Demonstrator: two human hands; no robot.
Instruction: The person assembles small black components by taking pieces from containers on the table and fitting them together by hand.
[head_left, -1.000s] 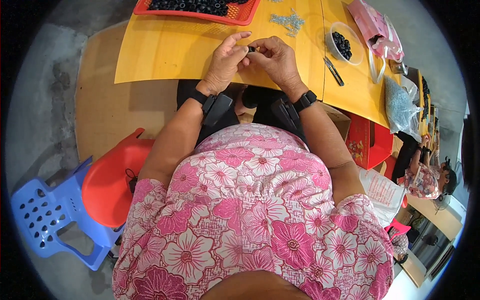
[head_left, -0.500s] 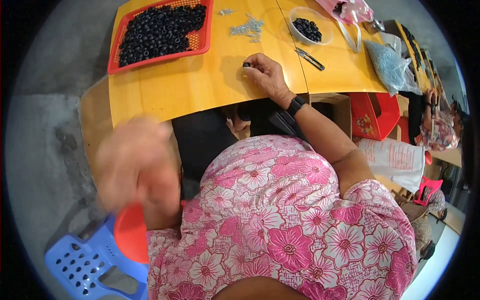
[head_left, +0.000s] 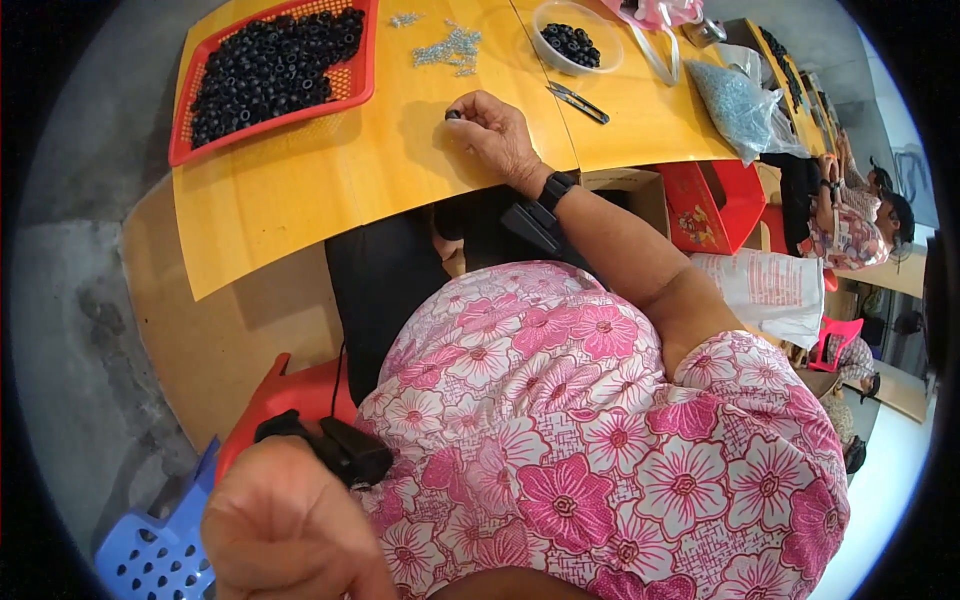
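Note:
Over the near edge of the yellow table (head_left: pixel 330 180), my right hand (head_left: pixel 492 138) rests with thumb and forefinger pinching a small black ring-shaped part (head_left: pixel 453 114). A black band sits on that wrist. My left hand (head_left: pixel 290 515) is raised off the table at the lower left, close to my body and large in view. It is slightly blurred and its fingers are partly cut off by the lower edge, so their hold is unclear. Beyond my right hand lies a loose pile of small silvery metal pieces (head_left: pixel 450 48). A red basket (head_left: pixel 366 60) full of similar black parts (head_left: pixel 262 75) stands to the left.
A clear tub (head_left: pixel 560 64) of black parts and black-handled thread snips (head_left: pixel 578 102) are right of my right hand. Farther right lies a clear bag (head_left: pixel 735 105) of metal pieces. A blue stool (head_left: pixel 150 565) is at lower left. Other people (head_left: pixel 850 225) sit at far right.
My left hand has moved down and nearer my body, away from the table. My right hand keeps its pinch on the black part. The whole view has shifted a little.

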